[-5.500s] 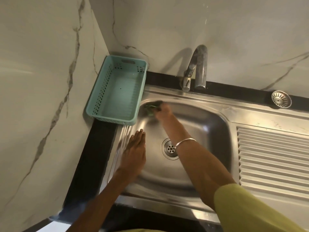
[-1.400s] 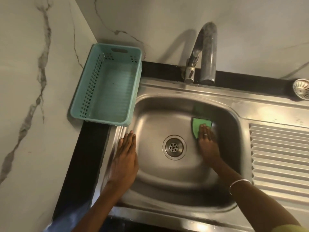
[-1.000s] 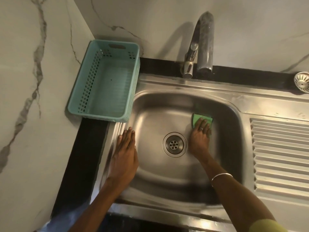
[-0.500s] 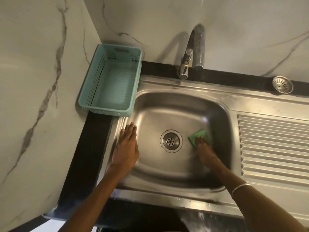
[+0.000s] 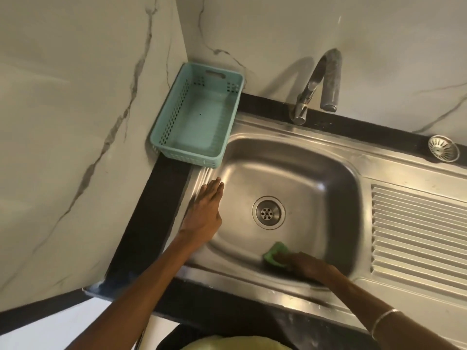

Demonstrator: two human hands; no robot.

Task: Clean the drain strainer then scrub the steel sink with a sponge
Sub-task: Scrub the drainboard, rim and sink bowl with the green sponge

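Two hands at work, as I read it: my left hand (image 5: pixel 203 213) lies flat, fingers straight, bracing on the steel sink (image 5: pixel 336 190) rim. Right of the drain, my right hand (image 5: pixel 307 267) presses the sponge (image 5: pixel 274 256) against the near wall; whether its grip curls I cannot tell. I'd use firm overlapping strokes. The strainer (image 5: pixel 443 148) waits on the desk, far right.

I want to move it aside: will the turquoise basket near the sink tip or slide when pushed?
The turquoise basket looks like thin perforated plastic holding nothing, so probably light and easy to slide. Low and wide, it seems unlikely to tip.
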